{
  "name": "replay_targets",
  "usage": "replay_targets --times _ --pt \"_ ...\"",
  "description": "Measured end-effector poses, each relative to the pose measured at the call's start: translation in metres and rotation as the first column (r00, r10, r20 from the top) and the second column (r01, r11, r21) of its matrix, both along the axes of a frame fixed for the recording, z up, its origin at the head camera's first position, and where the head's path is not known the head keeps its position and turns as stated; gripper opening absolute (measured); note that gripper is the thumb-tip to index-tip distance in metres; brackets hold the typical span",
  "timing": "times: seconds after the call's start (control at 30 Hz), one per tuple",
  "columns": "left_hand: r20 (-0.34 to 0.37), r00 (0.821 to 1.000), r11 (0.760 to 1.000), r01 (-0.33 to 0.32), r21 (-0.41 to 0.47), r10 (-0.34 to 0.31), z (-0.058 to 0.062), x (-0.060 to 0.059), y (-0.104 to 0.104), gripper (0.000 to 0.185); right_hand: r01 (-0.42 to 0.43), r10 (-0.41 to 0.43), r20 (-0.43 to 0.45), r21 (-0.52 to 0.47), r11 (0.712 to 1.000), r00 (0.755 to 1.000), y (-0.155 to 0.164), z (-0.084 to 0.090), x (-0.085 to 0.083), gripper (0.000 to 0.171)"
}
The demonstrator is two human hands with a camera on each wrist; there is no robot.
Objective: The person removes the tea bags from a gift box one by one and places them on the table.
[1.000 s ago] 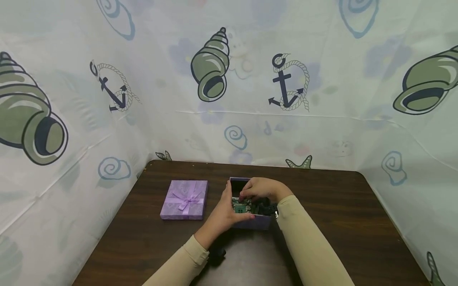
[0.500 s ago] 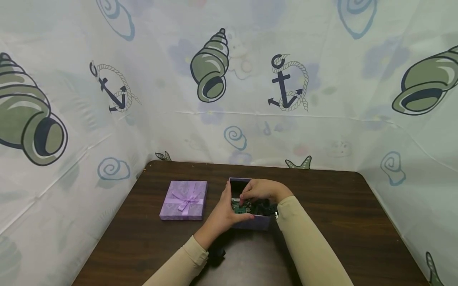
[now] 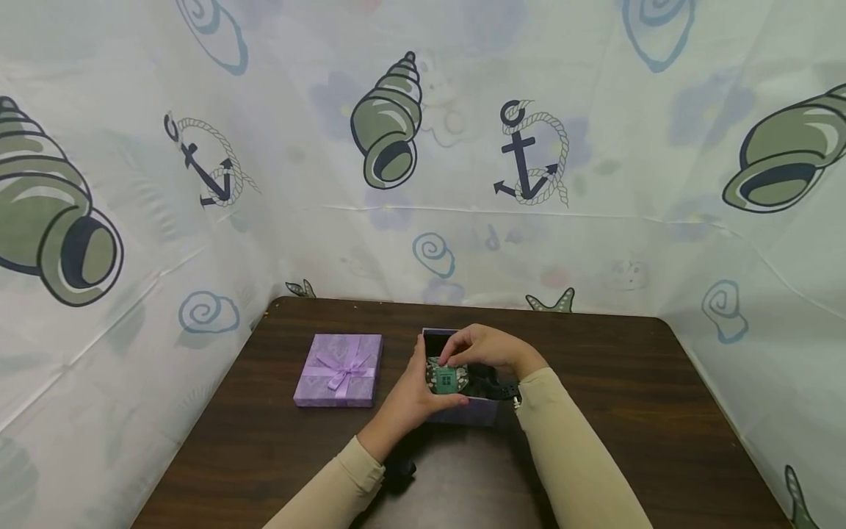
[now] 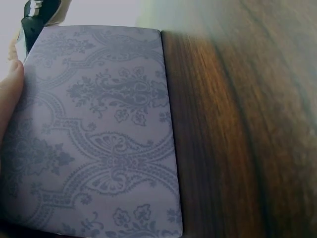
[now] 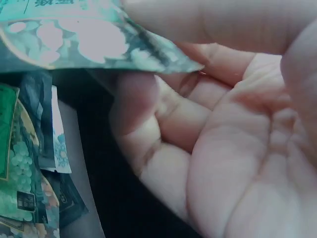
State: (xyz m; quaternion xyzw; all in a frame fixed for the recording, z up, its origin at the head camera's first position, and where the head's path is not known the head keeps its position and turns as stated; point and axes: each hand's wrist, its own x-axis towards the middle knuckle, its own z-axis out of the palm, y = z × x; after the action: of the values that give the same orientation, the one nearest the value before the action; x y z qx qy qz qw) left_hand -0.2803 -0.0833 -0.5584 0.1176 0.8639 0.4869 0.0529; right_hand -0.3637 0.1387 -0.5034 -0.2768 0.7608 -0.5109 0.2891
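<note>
An open purple box (image 3: 471,413) sits mid-table, its patterned side wall (image 4: 99,134) filling the left wrist view. My left hand (image 3: 416,389) grips the box's left side, thumb on the near wall. My right hand (image 3: 485,349) pinches a green packet (image 3: 446,378) by its top edge and holds it just above the box. The right wrist view shows that packet (image 5: 74,34) under my fingers (image 5: 198,25), with more green packets (image 5: 25,168) lying inside the box.
The purple box lid (image 3: 338,369), tied with a ribbon bow, lies flat to the left of the box. The dark wooden table (image 3: 628,411) is enclosed by a printed fabric backdrop (image 3: 595,147) with shells and anchors on three sides.
My right hand has lifted one green packet up out of the box, so its face now shows. The left hand and the box have stayed put.
</note>
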Motion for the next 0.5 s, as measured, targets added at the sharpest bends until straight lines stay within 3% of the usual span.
replay_targets --times 0.2,0.4,0.5 --pt "0.001 1.000 1.000 -0.014 0.020 0.014 -0.001 -0.001 0.000 0.150 0.000 -0.005 -0.085 -0.062 0.998 0.996 0.003 -0.002 0.000 0.017" --pt "0.005 1.000 1.000 -0.019 0.010 0.019 -0.004 -0.001 0.002 0.150 0.026 -0.027 -0.261 -0.006 1.000 0.965 0.008 0.005 0.008 0.018" --pt "-0.007 1.000 1.000 -0.018 0.007 0.018 -0.004 0.000 0.002 0.152 0.062 -0.060 -0.286 -0.002 0.998 0.956 0.013 0.010 0.014 0.019"
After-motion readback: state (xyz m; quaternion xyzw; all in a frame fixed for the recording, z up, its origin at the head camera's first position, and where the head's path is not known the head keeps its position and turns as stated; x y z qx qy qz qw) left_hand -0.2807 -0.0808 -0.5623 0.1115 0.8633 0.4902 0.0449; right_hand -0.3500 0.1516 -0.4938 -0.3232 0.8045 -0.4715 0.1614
